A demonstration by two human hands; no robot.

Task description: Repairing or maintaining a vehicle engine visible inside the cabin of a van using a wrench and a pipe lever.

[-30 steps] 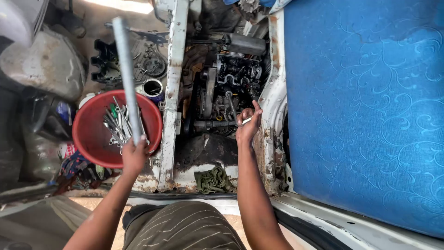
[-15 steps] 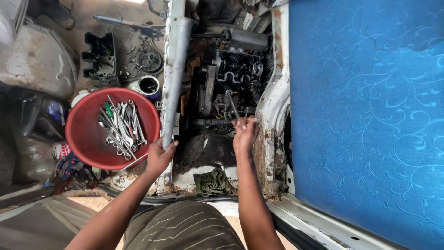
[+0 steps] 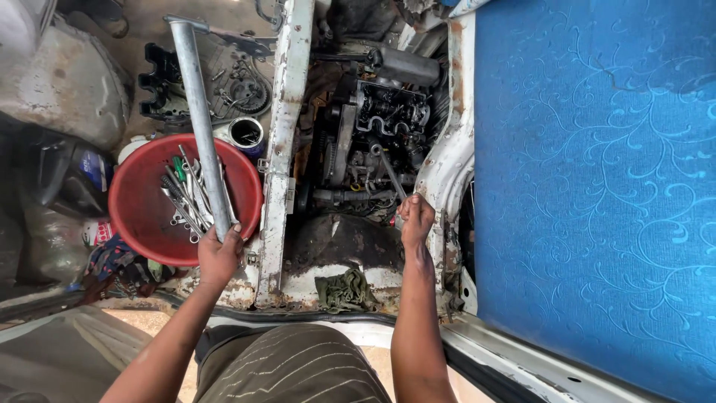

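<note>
Closed fully, your left hand (image 3: 218,256) grips the long steel pipe (image 3: 200,127) over the red basin (image 3: 142,216); your right hand (image 3: 415,219) clasps the wrench handle (image 3: 391,173), pointing at 11 o'clock into the engine (image 3: 377,142). Keep the pipe in line with the handle.

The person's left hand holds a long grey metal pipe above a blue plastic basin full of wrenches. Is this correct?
Not quite. The head view shows the basin is red, not blue. The left hand does hold the long grey metal pipe above it, with wrenches inside.
</note>
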